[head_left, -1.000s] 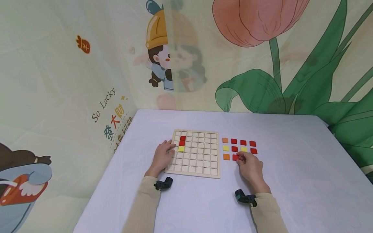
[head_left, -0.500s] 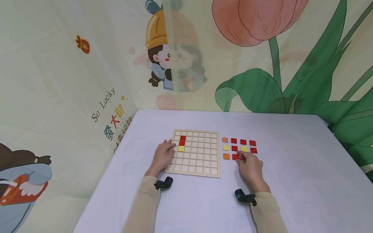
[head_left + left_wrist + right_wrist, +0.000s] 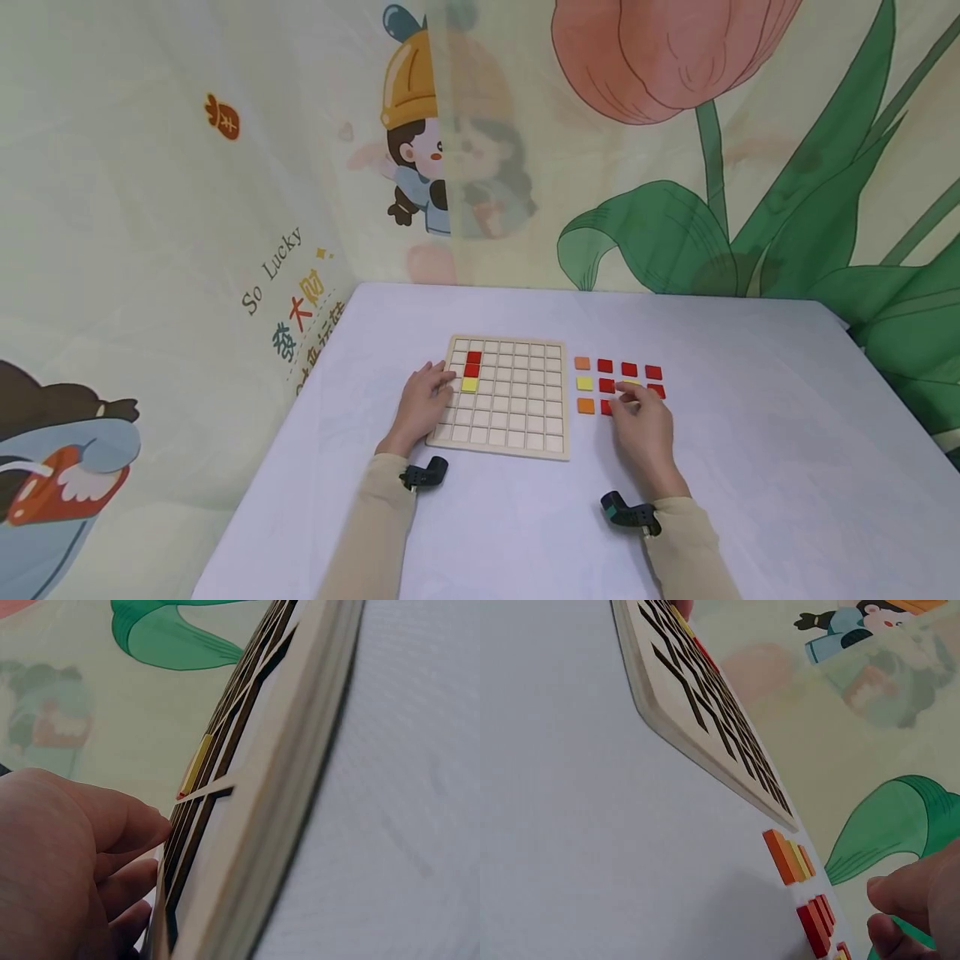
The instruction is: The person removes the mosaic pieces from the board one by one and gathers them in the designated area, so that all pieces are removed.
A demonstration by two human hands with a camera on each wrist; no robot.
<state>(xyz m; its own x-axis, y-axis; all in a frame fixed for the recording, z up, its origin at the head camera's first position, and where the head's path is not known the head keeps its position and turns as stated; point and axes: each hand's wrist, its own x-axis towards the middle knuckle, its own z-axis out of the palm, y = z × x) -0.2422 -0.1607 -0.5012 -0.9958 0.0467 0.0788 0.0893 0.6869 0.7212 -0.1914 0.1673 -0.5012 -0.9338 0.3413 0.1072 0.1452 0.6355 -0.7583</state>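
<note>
Head view: the right hand (image 3: 647,427) hovers over the loose tiles (image 3: 586,406) on the table (image 3: 525,525), grip spread; the left hand (image 3: 422,404), grip relaxed, touches the grid board (image 3: 517,402) left of these; beyond hangs a printed backdrop (image 3: 648,233).

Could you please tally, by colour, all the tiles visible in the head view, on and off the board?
Red tiles: 8
Yellow tiles: 3
Orange tiles: 2
Total: 13 visible; the right hand may hide more.
</note>
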